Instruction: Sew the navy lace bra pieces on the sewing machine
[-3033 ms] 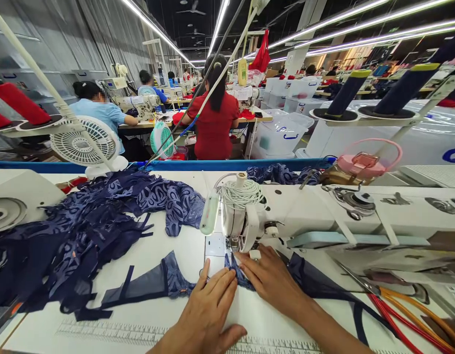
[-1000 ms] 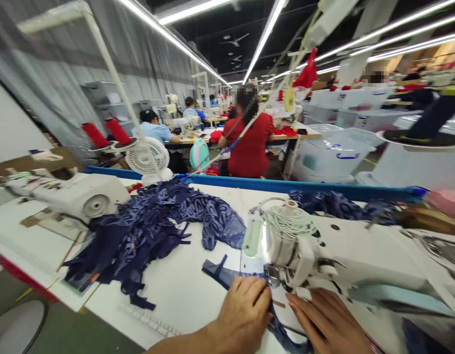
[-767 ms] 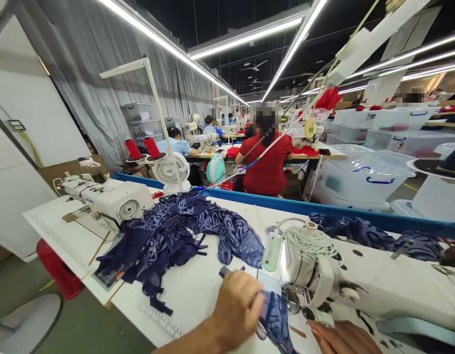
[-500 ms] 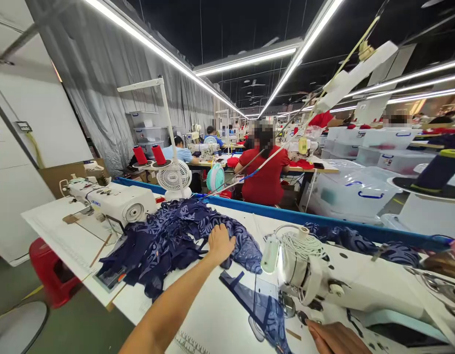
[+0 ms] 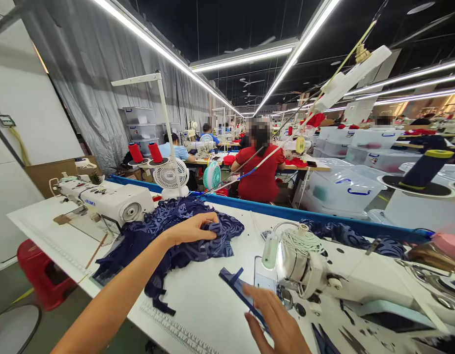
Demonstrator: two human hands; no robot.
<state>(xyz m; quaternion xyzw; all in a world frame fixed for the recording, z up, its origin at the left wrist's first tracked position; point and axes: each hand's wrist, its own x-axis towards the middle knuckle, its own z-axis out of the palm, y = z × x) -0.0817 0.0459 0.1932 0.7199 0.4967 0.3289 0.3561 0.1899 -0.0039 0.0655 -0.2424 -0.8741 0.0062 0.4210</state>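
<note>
My left hand pinches a fold of patterned navy fabric at the right side of a large heap of navy fabric pieces. Over a separate navy piece lying on the white table, my right hand has its fingers apart and partly covers it; whether it touches the piece is unclear. Just right of that hand is the needle area of a white sewing machine.
A second sewing machine stands at the left. A ruler strip marks the table's front edge. Scissors lie at lower right. Behind are a white fan, blue edging and a seated person in red.
My left hand has drawn back left and gripped fabric, pulling the heap's right side in. My right hand has moved left from beside the needle area to over the separate piece.
</note>
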